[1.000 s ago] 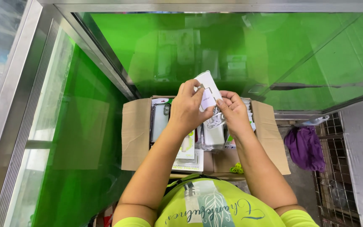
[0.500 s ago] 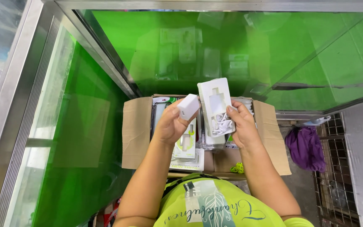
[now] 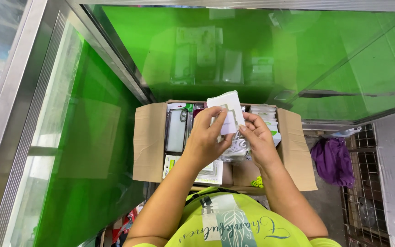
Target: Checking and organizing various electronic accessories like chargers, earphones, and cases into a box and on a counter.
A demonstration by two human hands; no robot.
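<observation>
Both my left hand (image 3: 205, 137) and right hand (image 3: 257, 137) pinch a white packet (image 3: 227, 112) over the open cardboard box (image 3: 149, 137); a loose grip could drop it among the packets below.

Both hands (image 3: 232, 137) on white packet (image 3: 226, 110) — above cardboard box (image 3: 149, 142)

I see a flat white packet (image 3: 226, 110) held upright above the open cardboard box (image 3: 149, 142), its top edge tilted slightly away; it is rectangular, pale, with a small lilac card (image 3: 228, 124) lying against its lower front; my left hand (image 3: 206, 139) grips it from the left side, thumb across the front; my right hand (image 3: 257, 139) pinches its lower right edge with the fingertips; under both hands hangs a clear plastic bag (image 3: 238, 148) of white pieces, partly hidden, touching the packet's bottom.
</observation>
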